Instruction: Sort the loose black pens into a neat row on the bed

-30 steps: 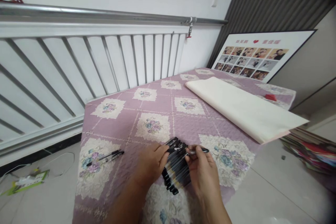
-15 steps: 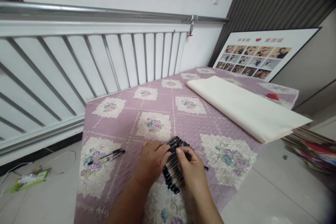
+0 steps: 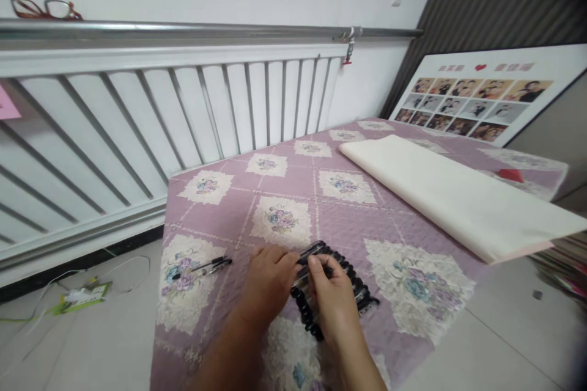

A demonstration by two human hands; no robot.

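A row of several black pens point(image 3: 306, 313) lies side by side on the flowered tablecloth, under and between my hands. My right hand point(image 3: 334, 293) pinches a black pen point(image 3: 327, 270) between thumb and fingers, just above the row. Closed around the other end of this pen is my left hand point(image 3: 270, 278), back upward, with its fingertips partly hidden. Both hands nearly meet over the row and cover its middle. Off to the left, two loose pens point(image 3: 202, 267) lie apart from the others on the cloth.
A large folded cream sheet point(image 3: 440, 189) lies on the right of the table point(image 3: 220, 214), with a red piece point(image 3: 511, 175) behind it. A photo board point(image 3: 477, 91) leans at the back right. Along the wall runs a radiator point(image 3: 229, 104); glasses point(image 3: 46, 9) rest on its pipe.
The view has swung to the left, so the table and radiator sit further right in the picture. Both hands keep their hold on the pen, and more of the row's right end shows.
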